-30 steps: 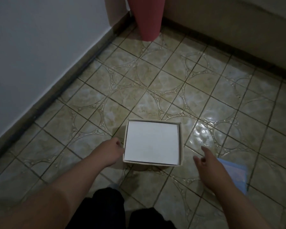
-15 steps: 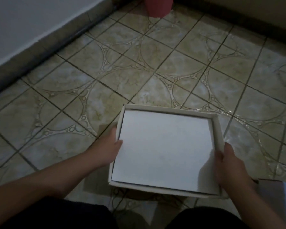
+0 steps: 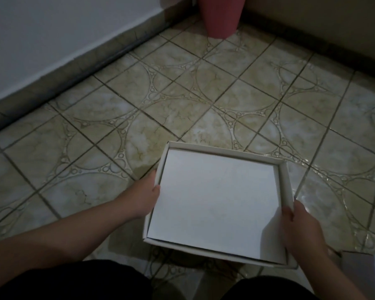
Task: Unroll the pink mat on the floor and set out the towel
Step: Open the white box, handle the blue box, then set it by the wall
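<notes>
While both hands, left (image 3: 146, 197) and right (image 3: 300, 226), clamp the white box (image 3: 217, 202) by its sides, likely clearing floor, the rolled pink mat (image 3: 221, 16) stands well beyond it.

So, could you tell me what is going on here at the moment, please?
A person crouched over the tiled floor holds a shallow white cardboard box by its two sides, the left hand on the left wall and the right hand on the right wall. The pink mat, rolled up, stands on end in the far corner, untouched. No towel can be made out in view.
</notes>
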A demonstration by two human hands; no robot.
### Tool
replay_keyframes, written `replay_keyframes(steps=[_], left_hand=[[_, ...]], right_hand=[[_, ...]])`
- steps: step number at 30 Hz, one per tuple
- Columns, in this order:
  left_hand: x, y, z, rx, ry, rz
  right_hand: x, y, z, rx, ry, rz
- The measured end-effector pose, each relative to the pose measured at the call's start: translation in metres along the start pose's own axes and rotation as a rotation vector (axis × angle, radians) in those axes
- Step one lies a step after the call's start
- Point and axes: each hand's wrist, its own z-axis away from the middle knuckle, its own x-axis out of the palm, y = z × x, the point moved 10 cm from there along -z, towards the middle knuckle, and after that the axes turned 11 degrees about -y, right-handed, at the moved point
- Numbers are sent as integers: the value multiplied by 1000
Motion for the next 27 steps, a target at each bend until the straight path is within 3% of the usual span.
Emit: replay_keyframes(steps=[5, 13, 27], left_hand=[[-28, -35, 32, -54, 36, 79], [-104, -116, 110, -161, 282, 188], [-186, -345, 250, -462, 665, 544]], right_hand=[[0, -46, 12, -134, -36, 39], [22, -187, 42, -384, -113, 86], [162, -461, 127, -868, -195, 283]])
